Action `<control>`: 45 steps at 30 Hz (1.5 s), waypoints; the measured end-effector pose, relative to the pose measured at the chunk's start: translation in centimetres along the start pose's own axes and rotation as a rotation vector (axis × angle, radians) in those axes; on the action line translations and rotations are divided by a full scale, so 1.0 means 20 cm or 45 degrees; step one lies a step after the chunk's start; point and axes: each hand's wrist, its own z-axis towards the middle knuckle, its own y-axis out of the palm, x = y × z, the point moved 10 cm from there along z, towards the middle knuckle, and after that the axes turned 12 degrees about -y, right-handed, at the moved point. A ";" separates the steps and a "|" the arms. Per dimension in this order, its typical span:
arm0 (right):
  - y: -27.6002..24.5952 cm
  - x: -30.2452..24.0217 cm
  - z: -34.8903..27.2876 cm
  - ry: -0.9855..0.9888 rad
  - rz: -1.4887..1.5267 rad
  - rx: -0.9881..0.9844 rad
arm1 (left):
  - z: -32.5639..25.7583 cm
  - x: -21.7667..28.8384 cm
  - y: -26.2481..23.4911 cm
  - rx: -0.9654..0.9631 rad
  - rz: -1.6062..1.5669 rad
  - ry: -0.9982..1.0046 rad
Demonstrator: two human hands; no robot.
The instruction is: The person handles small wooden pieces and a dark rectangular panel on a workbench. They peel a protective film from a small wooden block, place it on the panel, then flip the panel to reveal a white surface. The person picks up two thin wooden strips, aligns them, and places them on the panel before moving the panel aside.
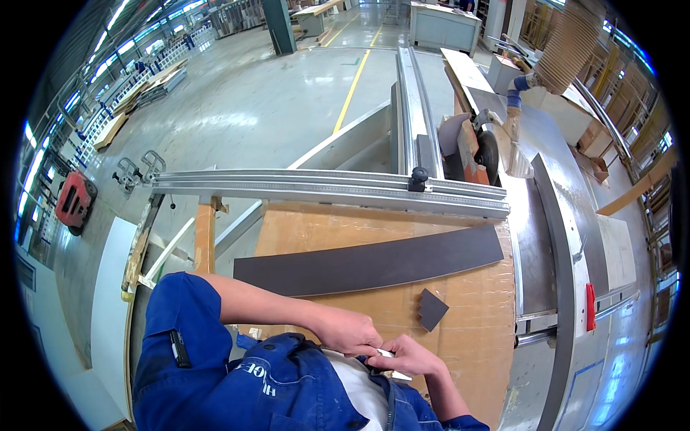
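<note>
Two dark panels [370, 263] beyond hands [377, 345]

Both hands, left hand [348, 332] and right hand [410, 357], pinch a small pale piece [386, 353] close to the chest. A long dark strip [370, 262] lies on the cardboard-covered table [474, 316] beyond.

Bright, even daylight pours from windows [154, 25] far beyond my hands [377, 345], glaring off the glossy floor [244, 108]. Shadows are faint. Straight rails [323, 188] bow toward the black fisheye rim; focus is sharp throughout.
</note>
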 end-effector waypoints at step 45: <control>-0.01 0.08 0.06 0.040 -0.103 0.138 | 0.04 -0.10 -0.04 0.160 0.293 -0.312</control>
